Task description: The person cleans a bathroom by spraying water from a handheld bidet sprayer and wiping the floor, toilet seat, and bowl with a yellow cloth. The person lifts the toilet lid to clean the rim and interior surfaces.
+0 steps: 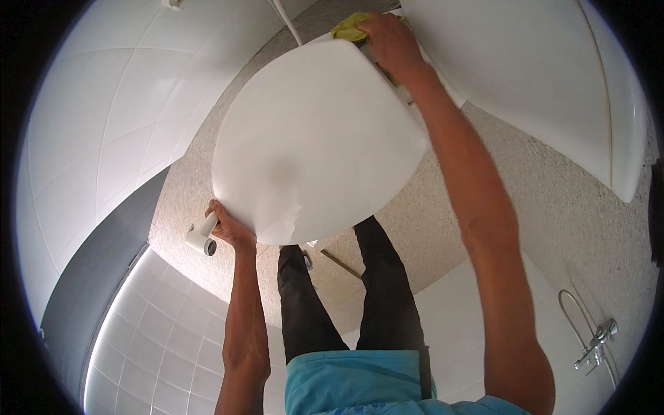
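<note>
Turquoise shirt [353, 377] is facing the white, rounded toilet lid [311, 131]. Beside it, my left hand [234, 228] is gripping a white angled sprayer [200, 239]; at its far edge, my right hand [393, 47] is clenching yellow-green cloth [348, 28]. Wiping is seemingly unfinished; coverage is unclear.

On the speckled beige floor [429, 232] we see a thin, straight, dark strip [341, 263] lying toward six o'clock in our view.
</note>
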{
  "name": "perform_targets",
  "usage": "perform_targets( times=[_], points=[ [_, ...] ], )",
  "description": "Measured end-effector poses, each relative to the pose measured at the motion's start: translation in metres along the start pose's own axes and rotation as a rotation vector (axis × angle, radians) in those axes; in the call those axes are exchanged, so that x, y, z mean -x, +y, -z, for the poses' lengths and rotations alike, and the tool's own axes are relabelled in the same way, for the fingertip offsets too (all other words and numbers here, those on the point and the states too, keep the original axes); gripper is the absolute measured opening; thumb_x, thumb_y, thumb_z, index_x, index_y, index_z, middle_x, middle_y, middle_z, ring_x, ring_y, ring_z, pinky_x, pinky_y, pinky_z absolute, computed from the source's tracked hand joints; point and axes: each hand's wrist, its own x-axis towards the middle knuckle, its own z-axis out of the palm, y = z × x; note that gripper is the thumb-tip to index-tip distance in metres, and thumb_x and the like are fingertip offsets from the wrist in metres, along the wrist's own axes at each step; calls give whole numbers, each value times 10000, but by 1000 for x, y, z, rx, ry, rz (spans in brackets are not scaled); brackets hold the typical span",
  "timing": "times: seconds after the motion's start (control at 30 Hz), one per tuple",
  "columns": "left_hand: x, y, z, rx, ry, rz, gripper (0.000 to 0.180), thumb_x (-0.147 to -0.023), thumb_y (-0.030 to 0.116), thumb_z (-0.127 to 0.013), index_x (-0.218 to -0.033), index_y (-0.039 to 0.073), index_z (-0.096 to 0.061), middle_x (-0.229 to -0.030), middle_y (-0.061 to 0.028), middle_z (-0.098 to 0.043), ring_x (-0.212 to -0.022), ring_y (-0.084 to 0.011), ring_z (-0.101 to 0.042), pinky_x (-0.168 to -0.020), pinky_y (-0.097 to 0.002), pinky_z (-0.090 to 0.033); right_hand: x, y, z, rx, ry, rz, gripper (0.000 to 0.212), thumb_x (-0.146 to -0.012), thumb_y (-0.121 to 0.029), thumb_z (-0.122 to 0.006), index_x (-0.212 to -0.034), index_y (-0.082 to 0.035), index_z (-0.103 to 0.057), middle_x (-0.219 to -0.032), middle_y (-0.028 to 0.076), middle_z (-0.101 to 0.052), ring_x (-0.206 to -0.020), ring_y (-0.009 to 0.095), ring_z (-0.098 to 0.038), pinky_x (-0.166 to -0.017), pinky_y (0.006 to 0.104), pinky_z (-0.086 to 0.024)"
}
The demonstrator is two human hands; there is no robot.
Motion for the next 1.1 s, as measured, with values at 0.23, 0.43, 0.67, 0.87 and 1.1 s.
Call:
perform_targets(
  times=[0.23,0.43,0.67,0.87,1.1],
  points=[
    [0,0,3,0,17,1,259,-1032,312,-569,-937,72,-541,-835,3,-538,-797,-90,-496,-751,-276,-446,-15,15,36,253,-370,35,243,-878,-100,-574,-1059,-110,-736,-1115,112,-689,-1067,297,-645,-901,422,-536],
    [-7,-16,13,39,-18,-9,252,-1020,311,-594,-1018,64,-547,-910,-25,-565,-881,-121,-548,-820,-315,-482,-27,-7,12,180,-281,-33,200,-864,-104,-597,-999,-110,-745,-1010,95,-698,-1036,297,-650,-883,412,-536],
    [0,-1,1,3,-5,-22,223,-1035,270,-562,-945,68,-540,-821,18,-533,-783,-74,-470,-722,-257,-427,-20,9,9,-69,-88,92,222,-836,-19,-587,-980,-107,-732,-962,81,-692,-947,310,-653,-840,407,-539],
    [-1,-5,0,-77,74,-16,259,-1042,305,-549,-927,75,-521,-779,19,-510,-755,-86,-452,-695,-276,-419,17,6,12,219,-27,-57,226,-913,-85,-552,-1097,-108,-681,-989,118,-685,-879,336,-677,-779,440,-568],
    [0,-3,2,-62,24,-11,340,-1031,381,-558,-973,48,-518,-844,-33,-564,-788,-125,-519,-714,-311,-471,112,-1,54,228,-333,-410,123,-918,-74,-546,-996,-21,-625,-906,201,-680,-845,392,-689,-705,482,-558]
  ],
)
